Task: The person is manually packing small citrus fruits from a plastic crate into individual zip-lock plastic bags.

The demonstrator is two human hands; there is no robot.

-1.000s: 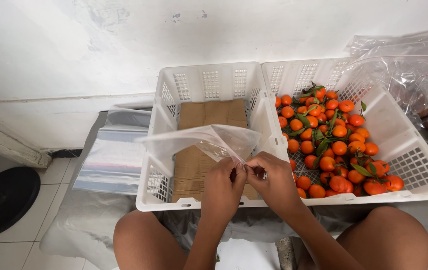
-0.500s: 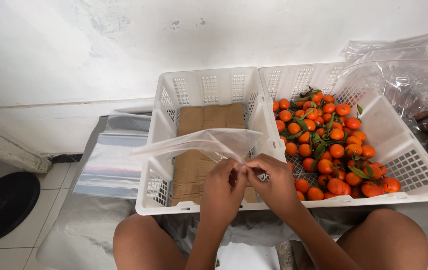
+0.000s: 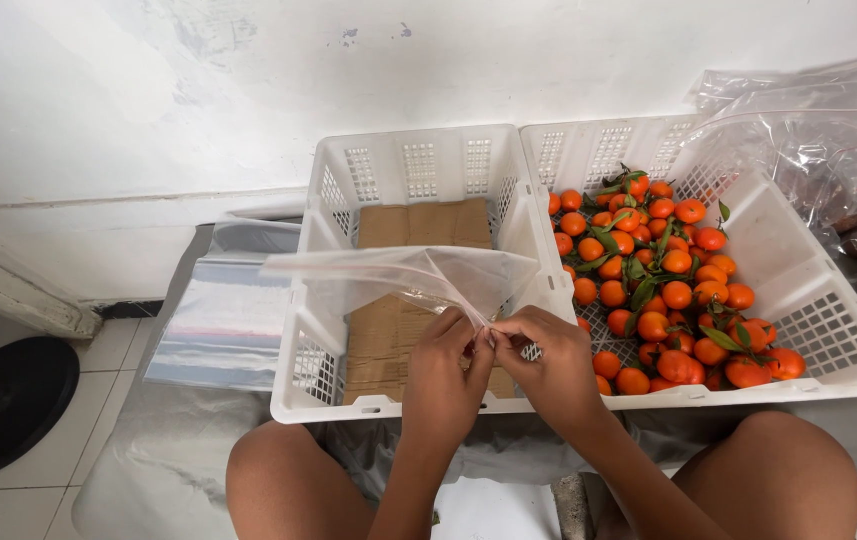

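Pinching bag (image 3: 403, 275) mouth with left hand (image 3: 445, 375) and right hand (image 3: 548, 368), fingertips clamped on its edge, over left crate (image 3: 338, 290) lined with cardboard (image 3: 426, 225) | step: parting the mouth | next likely needs opposite pulls | right crate (image 3: 798, 290) with tangerines (image 3: 663, 275) | tiled floor (image 3: 8, 500), white wall (image 3: 148, 100)

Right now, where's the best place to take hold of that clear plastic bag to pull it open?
Probably at the near corner of the clear plastic bag, from the person's side: the left hand and right hand already pinch its edges there, while the rest hangs slack over the crate.
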